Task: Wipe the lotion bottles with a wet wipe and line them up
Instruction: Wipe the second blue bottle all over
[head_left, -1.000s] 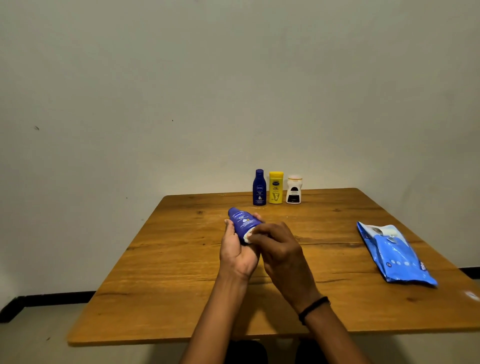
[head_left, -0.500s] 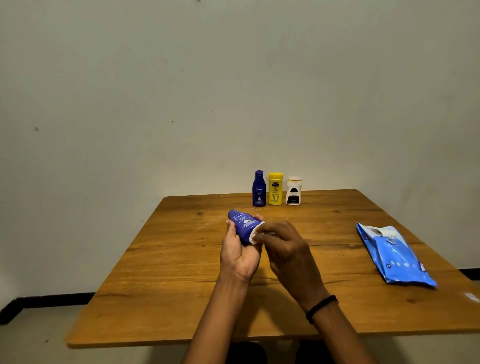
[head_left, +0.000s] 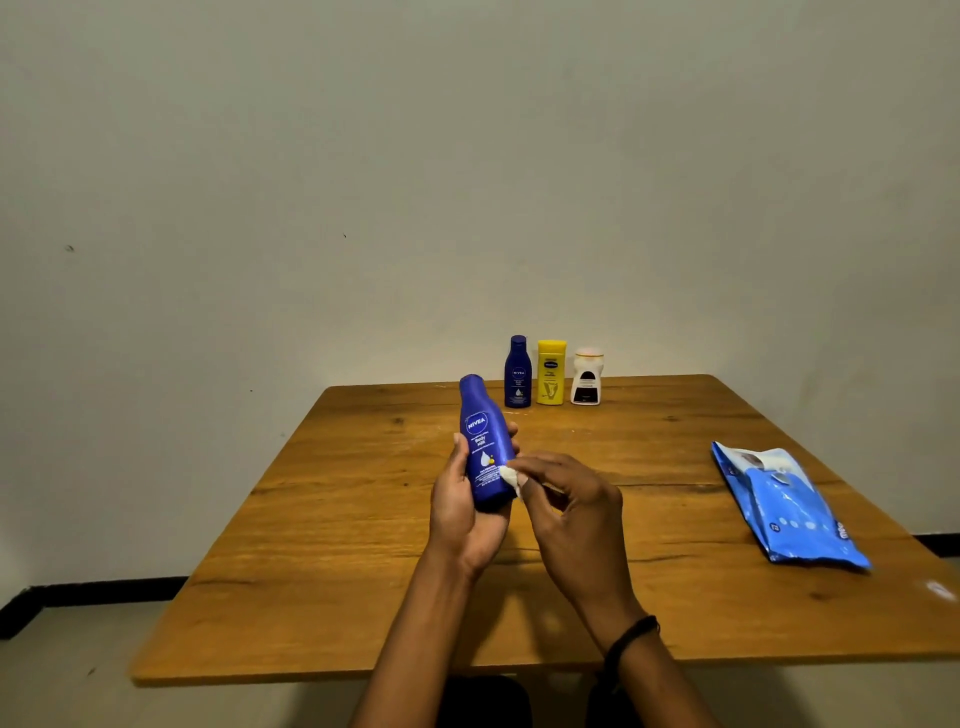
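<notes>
Here, glossy waisted bottle touches crumpled wipe.

One head-worn view — looking forward and down across the table to the wall.

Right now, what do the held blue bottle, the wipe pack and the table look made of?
The held blue bottle: likely plastic, glossy; a highlight streaks its side. The wipe pack: thin plastic film, shiny, creased. The table: wood or wood-look laminate, satin; grain and knots show.
</notes>
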